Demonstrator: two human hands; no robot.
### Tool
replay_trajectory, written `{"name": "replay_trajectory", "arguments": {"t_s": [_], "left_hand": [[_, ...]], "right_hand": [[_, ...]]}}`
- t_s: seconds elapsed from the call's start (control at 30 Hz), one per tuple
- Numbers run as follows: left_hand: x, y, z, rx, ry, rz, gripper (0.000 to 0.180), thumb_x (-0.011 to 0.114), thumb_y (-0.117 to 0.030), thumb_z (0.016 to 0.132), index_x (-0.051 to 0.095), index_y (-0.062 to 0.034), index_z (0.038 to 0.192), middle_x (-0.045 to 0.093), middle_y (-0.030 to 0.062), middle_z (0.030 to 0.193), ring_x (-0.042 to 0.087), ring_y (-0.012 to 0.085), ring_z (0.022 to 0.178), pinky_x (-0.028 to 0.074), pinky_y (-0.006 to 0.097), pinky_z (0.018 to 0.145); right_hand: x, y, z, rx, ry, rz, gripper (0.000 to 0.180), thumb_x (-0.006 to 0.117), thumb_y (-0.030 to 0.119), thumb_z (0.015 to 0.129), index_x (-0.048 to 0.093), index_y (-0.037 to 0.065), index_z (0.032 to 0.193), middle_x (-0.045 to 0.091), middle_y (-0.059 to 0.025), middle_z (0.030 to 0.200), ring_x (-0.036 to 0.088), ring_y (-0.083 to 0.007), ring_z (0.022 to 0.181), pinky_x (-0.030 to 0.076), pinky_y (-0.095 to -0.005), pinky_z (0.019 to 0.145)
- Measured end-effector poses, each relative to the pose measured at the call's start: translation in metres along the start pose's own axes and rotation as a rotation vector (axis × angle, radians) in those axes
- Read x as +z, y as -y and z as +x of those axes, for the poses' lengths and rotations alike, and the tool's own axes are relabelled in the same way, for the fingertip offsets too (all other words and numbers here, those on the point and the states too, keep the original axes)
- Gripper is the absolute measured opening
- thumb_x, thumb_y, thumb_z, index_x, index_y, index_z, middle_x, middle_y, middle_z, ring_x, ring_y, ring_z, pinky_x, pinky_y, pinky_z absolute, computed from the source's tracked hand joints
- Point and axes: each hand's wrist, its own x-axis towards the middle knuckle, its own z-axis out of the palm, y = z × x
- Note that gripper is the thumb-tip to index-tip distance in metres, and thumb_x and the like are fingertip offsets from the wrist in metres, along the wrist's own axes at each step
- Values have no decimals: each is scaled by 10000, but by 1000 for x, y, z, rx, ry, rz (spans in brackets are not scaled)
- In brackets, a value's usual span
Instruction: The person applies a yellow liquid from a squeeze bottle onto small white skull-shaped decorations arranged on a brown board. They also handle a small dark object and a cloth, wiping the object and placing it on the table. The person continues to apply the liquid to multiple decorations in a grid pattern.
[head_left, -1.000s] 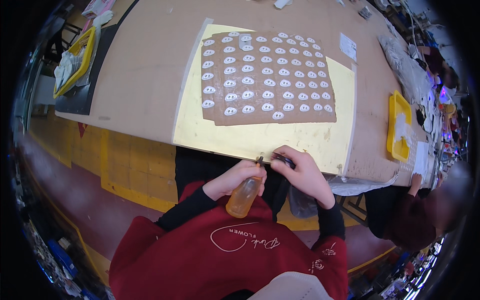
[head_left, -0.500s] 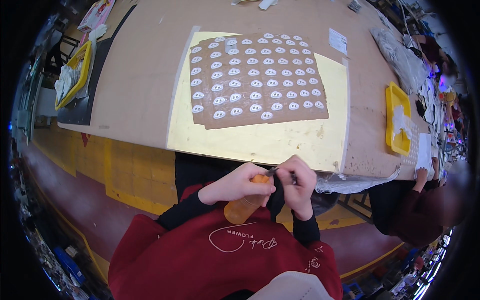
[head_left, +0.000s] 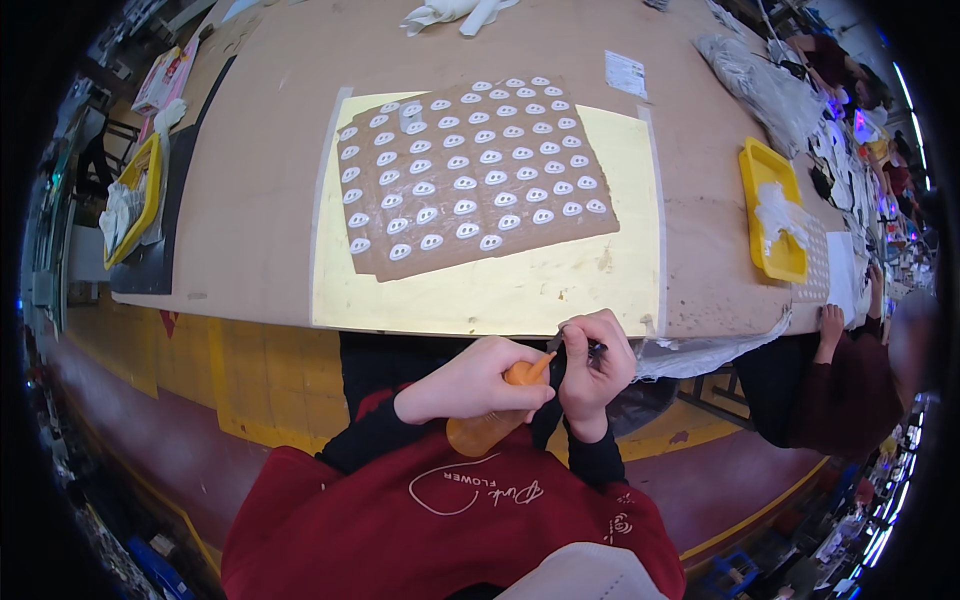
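My left hand (head_left: 480,378) is closed round the neck of an orange squeeze bottle (head_left: 482,432), held tilted in front of my body below the table edge. Its narrow orange nozzle (head_left: 541,366) points up to the right. A small dark tool (head_left: 597,352) is pinched in my right hand (head_left: 597,370); its dark tip lies by the nozzle's end, and fingers hide most of it. Beyond both hands, a brown sheet (head_left: 520,215) bears rows of white rounded pieces, each with two dark dots. It rests askew on a yellow sheet (head_left: 440,305).
Yellow trays stand at the right (head_left: 780,264) and left (head_left: 148,210) with white material inside. Clear plastic bags (head_left: 760,95) lie at the far right. White cloth (head_left: 440,12) lies at the back. To the right, a co-worker's hand (head_left: 832,320) rests near a white paper.
The view has shifted, moving the table and sheets leftward in the picture. The right hand's dark tip has come away slightly from the nozzle, which now shows more plainly.
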Motion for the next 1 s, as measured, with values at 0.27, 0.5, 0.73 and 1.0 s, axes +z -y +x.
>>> {"name": "replay_trajectory", "arguments": {"t_s": [0.27,0.5,0.73,1.0], "left_hand": [[10,-27,2,323,-178,665,248,728,-316,680,649,-92,748,561,88,605,555,263,538,457,348,545],[-7,-38,41,598,-526,623,231,774,-263,711,642,-96,800,569,23,664,515,195,641,441,316,552],[-13,-17,55,550,-581,651,316,797,-307,718,645,-85,882,629,10,792,529,192,720,454,310,634],[-19,-24,54,572,-599,690,405,811,-316,697,624,-86,973,641,1,860,533,199,765,455,320,689]], "right_hand": [[-45,-36,31,439,-617,156,135,608,101,924,591,8,828,533,16,700,431,-58,588,335,-206,538],[-163,-63,0,379,-990,-179,149,652,135,904,641,-13,885,514,43,701,370,-16,592,276,-183,511],[-236,-84,-90,676,-729,-824,190,673,134,860,660,-38,940,643,-58,806,562,-146,738,451,-289,706],[-226,-100,-79,613,-704,-804,203,595,76,891,616,-40,1057,671,-97,909,632,-176,852,474,-312,788]]}}
